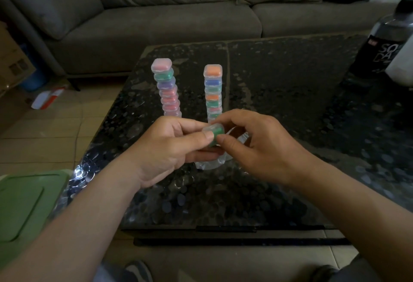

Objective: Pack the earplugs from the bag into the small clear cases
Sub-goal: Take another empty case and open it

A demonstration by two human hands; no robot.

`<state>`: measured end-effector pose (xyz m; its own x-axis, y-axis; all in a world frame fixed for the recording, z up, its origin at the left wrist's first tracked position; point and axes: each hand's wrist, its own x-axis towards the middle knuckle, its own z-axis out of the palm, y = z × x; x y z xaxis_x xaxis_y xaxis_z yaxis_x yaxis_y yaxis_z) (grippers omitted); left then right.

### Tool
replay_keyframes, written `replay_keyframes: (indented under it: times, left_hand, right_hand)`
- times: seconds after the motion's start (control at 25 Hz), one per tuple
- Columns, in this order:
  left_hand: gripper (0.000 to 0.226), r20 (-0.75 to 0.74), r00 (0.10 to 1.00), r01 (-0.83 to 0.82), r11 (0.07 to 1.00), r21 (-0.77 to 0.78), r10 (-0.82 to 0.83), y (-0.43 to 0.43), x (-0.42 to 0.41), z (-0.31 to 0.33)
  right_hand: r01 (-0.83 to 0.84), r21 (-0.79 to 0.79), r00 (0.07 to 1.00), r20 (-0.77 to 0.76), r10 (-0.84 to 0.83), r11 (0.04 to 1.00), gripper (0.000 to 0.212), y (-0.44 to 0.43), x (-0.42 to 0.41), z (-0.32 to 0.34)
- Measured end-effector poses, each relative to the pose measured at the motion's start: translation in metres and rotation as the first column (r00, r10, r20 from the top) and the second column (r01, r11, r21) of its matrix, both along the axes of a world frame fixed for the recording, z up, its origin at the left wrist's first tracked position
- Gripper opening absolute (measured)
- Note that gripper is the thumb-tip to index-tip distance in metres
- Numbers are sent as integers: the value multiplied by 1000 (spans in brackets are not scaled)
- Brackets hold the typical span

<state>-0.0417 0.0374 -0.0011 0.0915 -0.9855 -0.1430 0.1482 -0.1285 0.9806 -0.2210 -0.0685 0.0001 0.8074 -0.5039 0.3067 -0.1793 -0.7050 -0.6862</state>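
Note:
A small clear case (214,133) with green earplugs inside is held above the dark table (279,114). My left hand (172,149) pinches it from the left with thumb and fingers. From the right, my right hand (252,147) pinches the same case with thumb and forefinger. Under both hands lies a clear plastic bag (210,164), mostly hidden. Behind the hands stand two tall stacks of filled clear cases, the left stack (167,87) leaning slightly and the right stack (213,91) straighter.
A dark soda bottle (382,42) and a white object stand at the table's far right. A green lidded bin (24,210) sits at the near left beside the table. A grey sofa (178,13) runs behind the table. Tiled floor lies to the left.

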Motion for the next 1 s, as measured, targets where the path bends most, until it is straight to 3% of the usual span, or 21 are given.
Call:
replay_keyframes:
  times: [0.08, 0.16, 0.28, 0.48, 0.8, 1.0]
  left_hand:
    - [27, 222, 973, -53, 996, -76, 68, 0, -2, -4]
    - [27, 474, 861, -100, 974, -204, 187, -1, -3, -7]
    - [28, 634, 725, -88, 949, -304, 270, 0, -2, -12]
    - [29, 672, 663, -80, 924, -375, 330, 0, -4, -15]
    - [29, 721, 600, -77, 922, -379, 346, 0, -3, -15]
    - [29, 684, 634, -126, 921, -369, 361, 1, -6, -13]
  right_hand:
    - [18, 3, 1000, -3, -18, 1000, 19, -1, -1, 0]
    - [56, 1, 998, 7, -56, 998, 16, -2, -1, -1]
    - [86, -29, 996, -10, -86, 996, 17, -4, 0, -1]
    - [86, -92, 995, -40, -90, 992, 30, -2, 0, 1]
    - [67, -123, 994, -73, -76, 990, 25, -4, 1, -1]
    - [114, -175, 990, -68, -127, 978, 24, -3, 2, -4]
